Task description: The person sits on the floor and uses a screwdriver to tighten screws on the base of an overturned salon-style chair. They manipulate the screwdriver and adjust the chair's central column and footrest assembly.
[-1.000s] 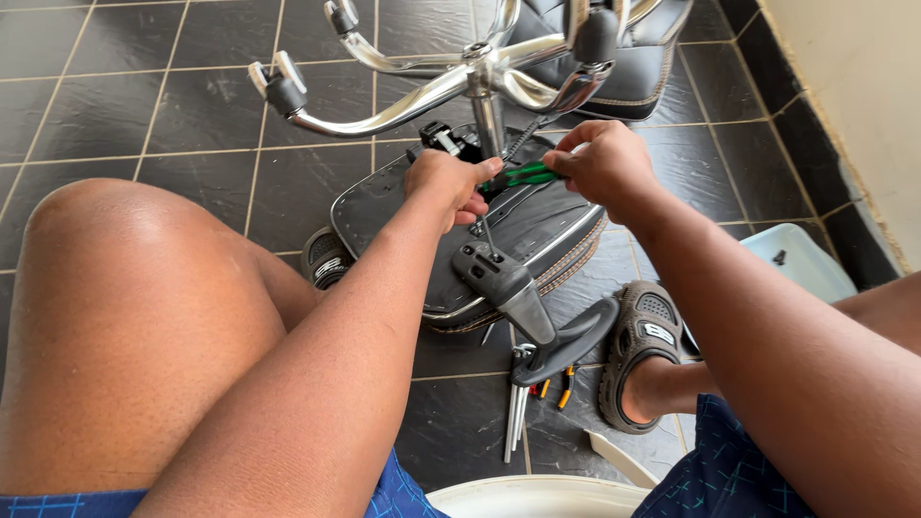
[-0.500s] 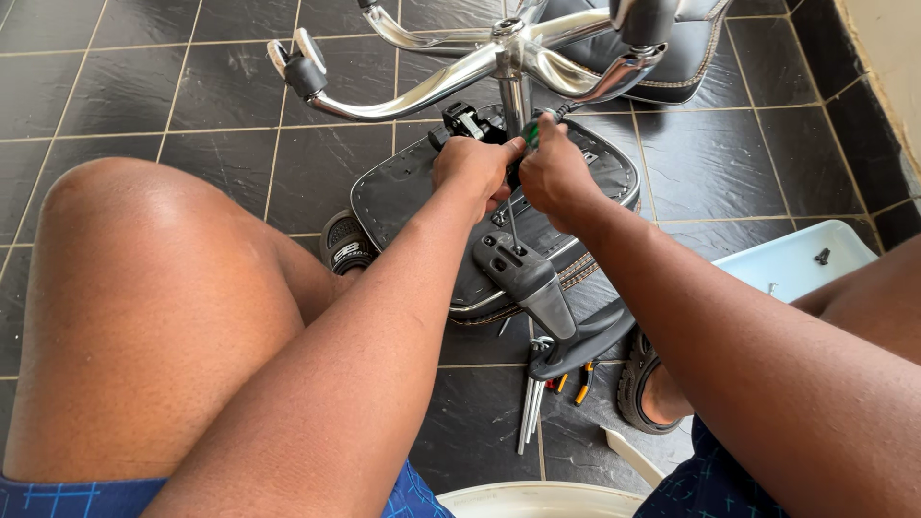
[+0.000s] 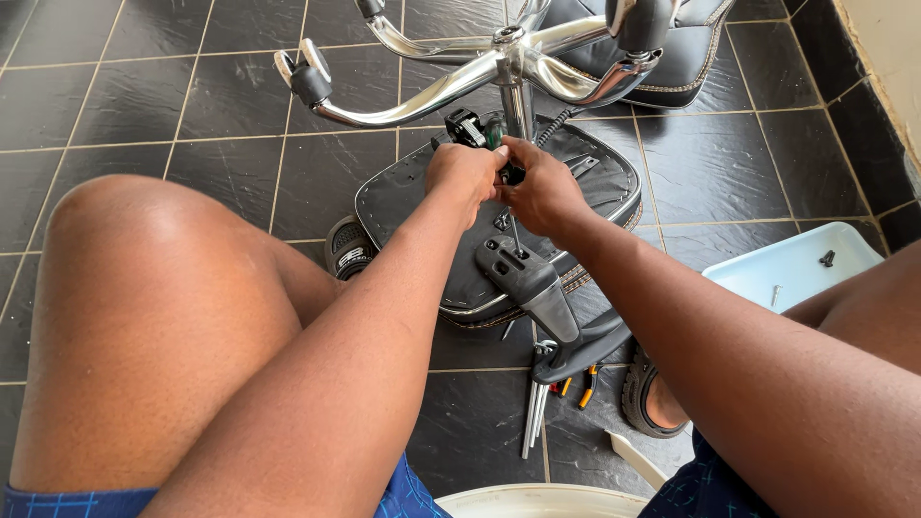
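Pale blue tray (image 3: 767,273) held a few loose screws. Left hand (image 3: 462,175) and right hand (image 3: 543,192) both clenched on green-handled screwdriver (image 3: 501,153), over upturned black padded seat (image 3: 413,197), chrome base (image 3: 451,86).

The chair seat (image 3: 413,206) lies upside down on the floor (image 3: 115,86), and everything else is placed from it. The chair base (image 3: 508,58) stands up from the seat's middle, its legs spreading behind and above the seat. Both hands meet over the seat, just in front of the column: the left hand (image 3: 462,173) to the left, the right hand (image 3: 545,192) touching it on the right, with a screwdriver (image 3: 501,153) between them. The armrest (image 3: 537,293) lies across the seat's near edge. A sandal (image 3: 347,247) sits at the seat's left edge. Pliers (image 3: 537,408) lie on the floor in front of the seat. A tray (image 3: 796,264) with screws in it (image 3: 827,257) is to the seat's right. A cushion (image 3: 686,48) lies behind the seat.
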